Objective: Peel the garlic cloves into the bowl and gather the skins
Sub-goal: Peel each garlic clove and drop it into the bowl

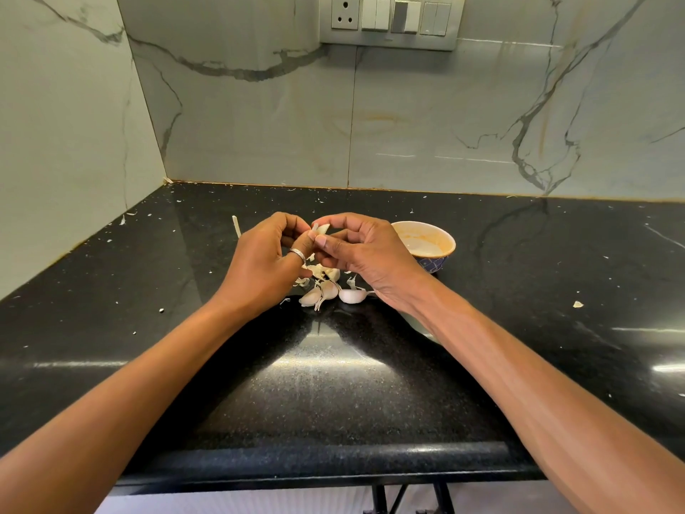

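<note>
Both hands meet above the black counter, pinching one pale garlic clove [321, 229] between their fingertips. My left hand [265, 261], with a ring on one finger, holds the clove from the left. My right hand [365, 255] grips it from the right. Below the hands lie a few unpeeled cloves [330, 291] mixed with loose papery skins [315, 270]. A small bowl [441, 241] with a cream inside and a blue patterned outside stands just right of my right hand; I see no cloves in the visible part of it.
The black stone counter [333, 383] runs to marble walls at the back and left. Small skin flakes are scattered over it, including one scrap [577, 304] at the right and a long strip [236, 226] behind my left hand. A switch panel [387, 20] is on the back wall.
</note>
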Motion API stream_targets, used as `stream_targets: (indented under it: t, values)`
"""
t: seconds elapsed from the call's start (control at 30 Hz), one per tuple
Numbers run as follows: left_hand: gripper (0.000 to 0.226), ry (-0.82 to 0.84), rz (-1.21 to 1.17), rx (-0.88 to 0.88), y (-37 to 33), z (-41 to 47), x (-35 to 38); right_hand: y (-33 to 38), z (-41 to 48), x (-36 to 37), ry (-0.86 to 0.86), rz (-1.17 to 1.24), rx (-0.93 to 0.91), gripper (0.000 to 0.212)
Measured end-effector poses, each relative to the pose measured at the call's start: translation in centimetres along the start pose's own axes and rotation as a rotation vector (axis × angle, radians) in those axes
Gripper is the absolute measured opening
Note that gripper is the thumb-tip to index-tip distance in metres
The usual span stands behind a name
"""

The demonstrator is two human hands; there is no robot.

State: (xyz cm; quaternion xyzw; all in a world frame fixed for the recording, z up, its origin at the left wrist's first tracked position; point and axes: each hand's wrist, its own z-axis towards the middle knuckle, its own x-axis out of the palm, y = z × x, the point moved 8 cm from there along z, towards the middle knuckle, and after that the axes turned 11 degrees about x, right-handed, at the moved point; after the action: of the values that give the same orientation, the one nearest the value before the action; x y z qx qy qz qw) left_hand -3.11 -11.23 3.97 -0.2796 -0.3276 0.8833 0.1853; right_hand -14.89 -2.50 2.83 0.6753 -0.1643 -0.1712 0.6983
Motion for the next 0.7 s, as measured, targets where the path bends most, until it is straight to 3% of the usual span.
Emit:
stream_targets:
  t: [0.4, 0.7]
  values:
    - [0.007, -0.166, -0.285, -0.140, 1.0, 0.2, -0.9, 0.1, 0.3, -0.8, -0.038, 0.090, 0.016, 0.027]
    - [0.015, -0.162, -0.152, -0.087, 1.0, 0.2, -1.4, 0.2, 0.2, -0.9, -0.039, 0.101, 0.019, 0.025]
